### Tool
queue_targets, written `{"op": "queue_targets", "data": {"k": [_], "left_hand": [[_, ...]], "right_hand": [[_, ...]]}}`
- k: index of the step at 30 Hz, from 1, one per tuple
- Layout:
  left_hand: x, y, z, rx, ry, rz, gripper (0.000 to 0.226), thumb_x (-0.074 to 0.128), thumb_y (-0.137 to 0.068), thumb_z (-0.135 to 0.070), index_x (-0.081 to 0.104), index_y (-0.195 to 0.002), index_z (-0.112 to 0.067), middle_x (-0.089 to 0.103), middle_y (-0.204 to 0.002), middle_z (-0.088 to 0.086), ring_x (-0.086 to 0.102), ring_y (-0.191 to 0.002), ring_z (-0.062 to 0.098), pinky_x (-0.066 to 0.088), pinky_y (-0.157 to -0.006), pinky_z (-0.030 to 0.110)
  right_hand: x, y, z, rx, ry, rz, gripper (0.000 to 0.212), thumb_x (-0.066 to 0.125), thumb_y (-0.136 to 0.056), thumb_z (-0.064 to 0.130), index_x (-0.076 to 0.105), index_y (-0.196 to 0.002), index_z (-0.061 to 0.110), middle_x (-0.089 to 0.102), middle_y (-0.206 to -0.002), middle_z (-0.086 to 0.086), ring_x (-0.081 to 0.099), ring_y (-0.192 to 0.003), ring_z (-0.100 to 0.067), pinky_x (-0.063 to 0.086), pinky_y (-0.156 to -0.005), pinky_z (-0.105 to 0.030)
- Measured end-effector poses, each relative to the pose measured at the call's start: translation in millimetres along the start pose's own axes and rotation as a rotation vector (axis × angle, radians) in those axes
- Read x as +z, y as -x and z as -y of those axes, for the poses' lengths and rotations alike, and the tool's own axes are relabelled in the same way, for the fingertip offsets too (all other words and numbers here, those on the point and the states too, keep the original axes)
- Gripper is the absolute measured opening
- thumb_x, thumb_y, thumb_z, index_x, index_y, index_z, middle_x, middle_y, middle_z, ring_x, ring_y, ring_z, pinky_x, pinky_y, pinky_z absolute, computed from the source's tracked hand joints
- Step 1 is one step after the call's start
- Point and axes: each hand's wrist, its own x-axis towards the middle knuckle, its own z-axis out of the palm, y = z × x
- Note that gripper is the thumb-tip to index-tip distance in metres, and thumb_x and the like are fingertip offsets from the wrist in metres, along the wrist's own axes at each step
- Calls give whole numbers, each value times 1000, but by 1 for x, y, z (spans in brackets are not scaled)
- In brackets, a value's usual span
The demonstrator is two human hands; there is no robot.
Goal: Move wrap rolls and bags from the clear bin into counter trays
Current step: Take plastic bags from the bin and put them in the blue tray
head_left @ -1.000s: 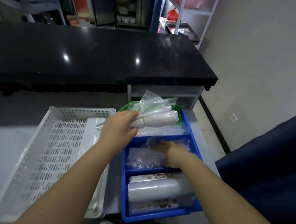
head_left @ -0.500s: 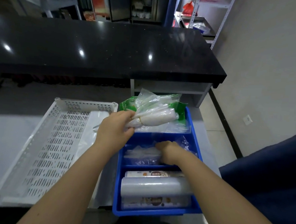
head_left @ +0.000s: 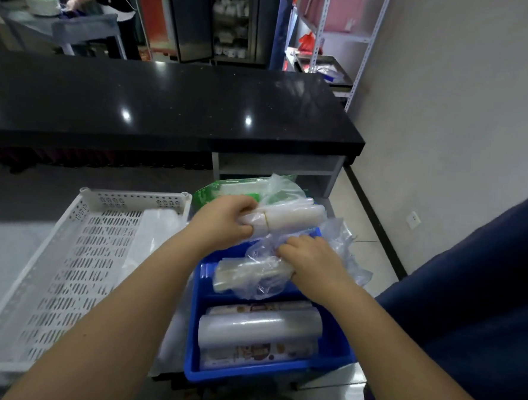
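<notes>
A blue divided tray [head_left: 337, 363] sits at 5 o'clock in the view, with a white perforated tray [head_left: 67, 265] just beside it at 9 o'clock. In the blue tray's 6 o'clock compartment a clear wrap roll [head_left: 261, 326] lies crosswise on printed packs [head_left: 256, 354], probably boxed wrap. Over the middle compartment the right hand [head_left: 311, 258] grips a crumpled clear bag bundle [head_left: 252, 275]. At 12 o'clock the left hand [head_left: 224, 223] holds a banded white roll [head_left: 292, 218] above a green packet [head_left: 207, 195].

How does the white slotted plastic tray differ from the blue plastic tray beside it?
The white slotted plastic tray is perforated; the blue plastic tray is solid-walled. The white one looks wider and holds little; the blue one has dividers and holds wrap rolls. Both are rectangular and open-topped.
</notes>
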Motion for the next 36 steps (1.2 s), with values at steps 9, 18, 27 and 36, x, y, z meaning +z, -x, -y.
{"op": "queue_targets", "data": {"k": [9,18,27,36], "left_hand": [[63,1,17,-44,51,229,44,71,-73,-20,62,-116,-22,63,-113,-5,56,-98,10,42,-84,23],[71,12,50,89,-238,31,42,64,-82,-11,60,-121,-23,59,-122,-1,50,-113,21,43,-88,34],[41,30,62,24,-114,-177,28,64,-85,-24,64,-113,-24,64,-113,-5,55,-105,16,47,-87,33],[67,51,58,31,-279,44,39,66,-79,-35,62,-118,-29,62,-116,-5,54,-110,19,45,-90,37]], "right_hand": [[3,45,-21,173,14,51,42,62,-70,1,60,-106,24,58,-101,3,50,-99,-22,35,-82,-36],[13,30,-17,215,106,157,42,54,-71,-3,56,-104,23,54,-98,6,48,-96,-21,33,-84,-34],[34,-30,17,144,41,209,38,56,-76,3,58,-110,20,59,-109,-3,53,-104,-27,37,-86,-37],[65,-42,16,202,-44,212,29,60,-82,9,59,-105,25,64,-103,-1,61,-93,-25,46,-74,-33]]}}
